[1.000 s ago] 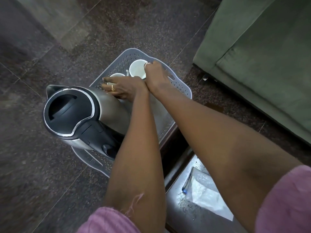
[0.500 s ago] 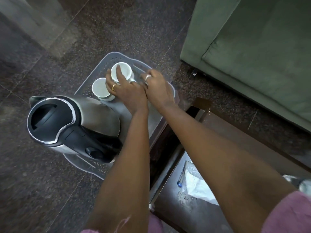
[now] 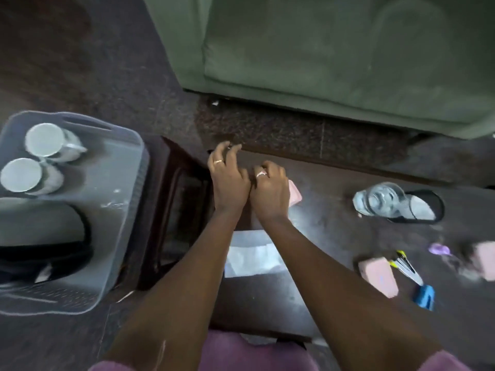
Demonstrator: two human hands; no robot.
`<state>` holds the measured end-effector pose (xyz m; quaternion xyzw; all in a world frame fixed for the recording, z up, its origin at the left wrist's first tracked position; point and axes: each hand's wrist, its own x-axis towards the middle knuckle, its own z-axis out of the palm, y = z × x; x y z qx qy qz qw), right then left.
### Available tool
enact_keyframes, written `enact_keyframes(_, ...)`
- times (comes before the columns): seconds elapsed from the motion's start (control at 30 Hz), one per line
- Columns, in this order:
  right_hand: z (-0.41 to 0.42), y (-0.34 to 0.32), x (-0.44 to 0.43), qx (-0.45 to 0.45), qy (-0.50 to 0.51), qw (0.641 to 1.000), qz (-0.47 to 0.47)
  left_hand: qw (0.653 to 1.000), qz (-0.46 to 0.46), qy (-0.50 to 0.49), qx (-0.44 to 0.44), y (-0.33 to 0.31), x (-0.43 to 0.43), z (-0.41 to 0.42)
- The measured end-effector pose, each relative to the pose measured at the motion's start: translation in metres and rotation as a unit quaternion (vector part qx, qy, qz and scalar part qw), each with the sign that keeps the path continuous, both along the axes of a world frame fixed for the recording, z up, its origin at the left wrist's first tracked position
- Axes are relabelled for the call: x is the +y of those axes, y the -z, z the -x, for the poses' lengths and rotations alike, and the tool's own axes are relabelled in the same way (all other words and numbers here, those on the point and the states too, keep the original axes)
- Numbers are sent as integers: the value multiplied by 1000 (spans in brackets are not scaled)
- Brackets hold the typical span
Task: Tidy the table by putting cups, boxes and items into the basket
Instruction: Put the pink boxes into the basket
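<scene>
The grey perforated basket (image 3: 128, 210) stands on the floor at the left. It holds two white cups (image 3: 45, 140) (image 3: 21, 175) and a steel kettle with a black lid (image 3: 40, 236). Both my hands are over the left end of the dark table (image 3: 334, 231). My left hand (image 3: 227, 175) hovers with loosely curled fingers and holds nothing. My right hand (image 3: 270, 188) lies curled over a pink box (image 3: 294, 195), which peeks out at its right side; whether the fingers grip it is hidden.
On the table lie a white plastic packet (image 3: 251, 253), a glass jar (image 3: 380, 199) beside a black dish (image 3: 423, 210), two more pink boxes (image 3: 379, 274) (image 3: 484, 261), a yellow-tipped tool (image 3: 407, 266), a blue item (image 3: 424, 295) and a purple item (image 3: 439, 249). A green sofa (image 3: 321, 49) stands behind.
Both hands left the cups in the basket and swung right to the table's left end. My view turned right, so the basket now sits at the left edge.
</scene>
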<state>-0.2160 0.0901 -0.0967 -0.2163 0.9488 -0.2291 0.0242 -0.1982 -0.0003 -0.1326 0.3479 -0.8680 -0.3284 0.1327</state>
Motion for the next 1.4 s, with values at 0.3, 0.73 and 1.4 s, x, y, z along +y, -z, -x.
enact_keyframes(0.3,-12,31,216,-116,188,971,-98,952,-5,167,-257,39,108,9)
enact_keyframes(0.73,-33,56,318,-378,287,851,-222,960,-30,73,-270,50,132,17)
enact_keyframes(1.4,4,-13,54,-134,-42,987,-72,984,130,-68,-105,-54,-13,-21)
